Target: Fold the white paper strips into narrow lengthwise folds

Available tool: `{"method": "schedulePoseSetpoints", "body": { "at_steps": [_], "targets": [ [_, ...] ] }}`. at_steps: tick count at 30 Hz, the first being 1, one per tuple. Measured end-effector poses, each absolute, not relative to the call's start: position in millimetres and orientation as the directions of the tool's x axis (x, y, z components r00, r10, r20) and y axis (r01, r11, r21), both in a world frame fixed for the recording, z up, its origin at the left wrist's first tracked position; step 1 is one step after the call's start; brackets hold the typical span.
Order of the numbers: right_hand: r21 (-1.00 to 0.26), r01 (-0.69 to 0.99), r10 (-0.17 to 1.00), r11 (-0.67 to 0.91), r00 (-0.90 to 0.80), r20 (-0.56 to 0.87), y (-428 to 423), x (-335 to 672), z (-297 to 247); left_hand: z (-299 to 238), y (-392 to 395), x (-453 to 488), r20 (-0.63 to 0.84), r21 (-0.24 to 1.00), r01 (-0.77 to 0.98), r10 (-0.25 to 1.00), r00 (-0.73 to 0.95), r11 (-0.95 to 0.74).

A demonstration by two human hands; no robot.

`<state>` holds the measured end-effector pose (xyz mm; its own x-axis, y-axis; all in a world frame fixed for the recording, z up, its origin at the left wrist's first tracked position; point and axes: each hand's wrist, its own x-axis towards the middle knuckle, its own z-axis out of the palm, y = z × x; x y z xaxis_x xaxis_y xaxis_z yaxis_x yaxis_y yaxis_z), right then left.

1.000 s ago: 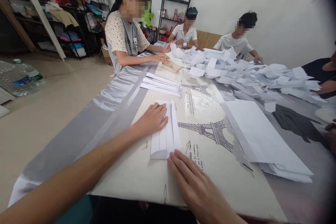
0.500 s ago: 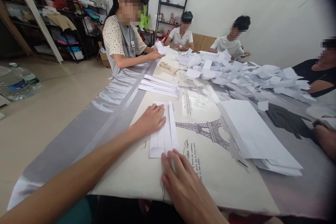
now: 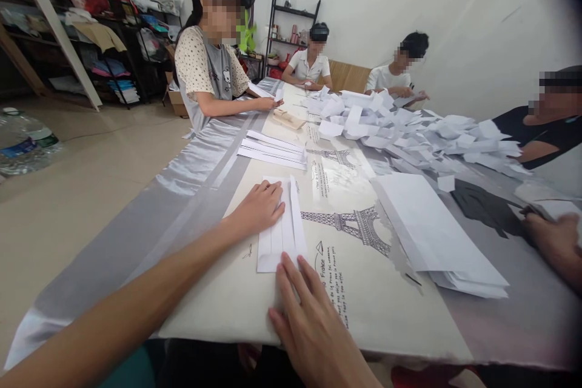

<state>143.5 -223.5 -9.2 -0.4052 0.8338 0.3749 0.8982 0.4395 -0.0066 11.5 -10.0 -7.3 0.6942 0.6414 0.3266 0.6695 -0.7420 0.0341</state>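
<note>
A white paper sheet (image 3: 278, 227) with lengthwise crease lines lies on the tablecloth in front of me. Its right edge is folded and stands slightly raised, and its near end shows a fold. My left hand (image 3: 260, 209) rests flat on the upper left of the sheet, fingers bent a little and pointing away. At the near right corner, my right hand (image 3: 313, 309) lies with its fingers stretched, the tips touching the paper. Beyond the sheet sit several narrow folded paper strips (image 3: 273, 151).
A stack of white paper (image 3: 427, 224) lies to the right. Behind it spreads a large heap of folded papers (image 3: 373, 118). A dark flat item (image 3: 482, 203) and a co-worker's hand (image 3: 557, 239) are at far right. Other people sit around the table (image 3: 195, 194).
My right hand's fingertips have shifted slightly along the near end of the sheet, with the fingers more extended. My left hand stays in place. The co-worker at left has lowered the paper.
</note>
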Motion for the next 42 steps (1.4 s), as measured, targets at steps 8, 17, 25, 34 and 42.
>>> {"method": "schedulePoseSetpoints", "body": {
  "at_steps": [8, 17, 25, 34, 42],
  "targets": [
    [-0.047, 0.931, 0.841, 0.361, -0.303, 0.448, -228.3, 127.2, -29.1, -9.7, -9.2, 10.0, 0.342, 0.019, 0.668, 0.633, 0.695, -0.744],
    [-0.200, 0.843, 0.838, 0.499, -0.411, 0.358, -214.2, 166.1, 1.4, -8.2, -10.2, 9.8, 0.341, 0.008, 0.669, 0.631, 0.697, -0.744],
    [-0.051, 0.629, 0.623, 0.776, -0.750, 0.222, -167.1, 212.2, 43.0, -4.8, -9.6, 8.7, 0.369, 0.053, 0.647, 0.617, 0.695, -0.761],
    [0.113, 0.527, 0.477, 0.842, -0.826, 0.302, -145.6, 208.9, 44.1, -4.0, -8.7, 4.7, 0.423, 0.183, 0.628, 0.637, 0.645, -0.756],
    [0.017, 0.597, 0.480, 0.802, -0.661, 0.577, -100.5, 220.2, 55.4, 29.4, -27.6, 0.1, 0.706, 0.129, 0.144, 0.193, 0.682, -0.981]
  ]
}}
